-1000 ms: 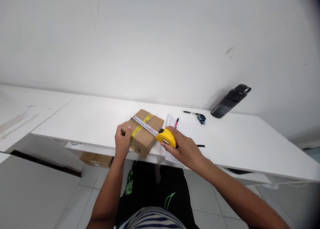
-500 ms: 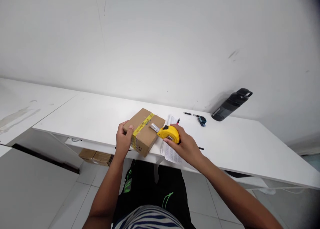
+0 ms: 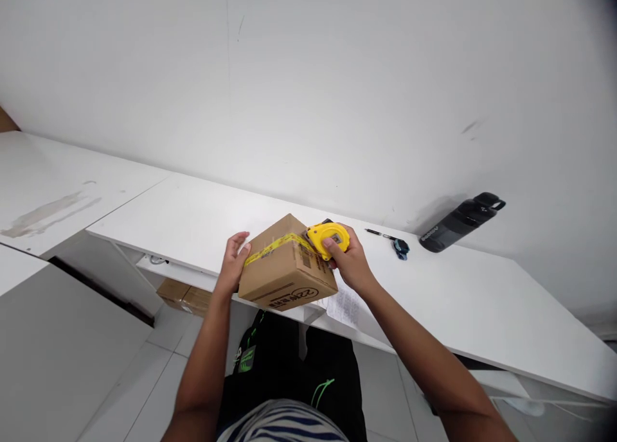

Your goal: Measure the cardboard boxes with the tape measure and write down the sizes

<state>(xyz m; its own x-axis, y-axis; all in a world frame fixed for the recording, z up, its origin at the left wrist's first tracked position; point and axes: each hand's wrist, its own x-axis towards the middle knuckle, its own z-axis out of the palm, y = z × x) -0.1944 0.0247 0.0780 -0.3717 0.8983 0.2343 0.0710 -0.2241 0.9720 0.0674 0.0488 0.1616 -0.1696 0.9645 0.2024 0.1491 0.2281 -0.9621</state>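
A cardboard box (image 3: 274,272) with yellow printed tape across it is tilted at the table's front edge, its printed front face turned toward me. My left hand (image 3: 233,265) grips the box at its left side, thumb against the edge near the tape and fingers partly hidden behind. In my right hand (image 3: 354,259) is a yellow tape measure (image 3: 329,236), pressed to the box's upper right side with the thumb over its case. Whether any blade is out is hidden. Beneath the box and right hand, a written sheet of paper (image 3: 343,306) shows in part.
On the white table (image 3: 457,300), a black pen (image 3: 380,234) and a small dark blue object (image 3: 400,248) lie toward the back. A black bottle (image 3: 460,222) leans against the wall. More cardboard boxes (image 3: 183,296) sit below the tabletop at left.
The box has been turned and tipped, so its printed front now shows. My right hand has brought the tape measure against the box's right side. The view has shifted slightly.
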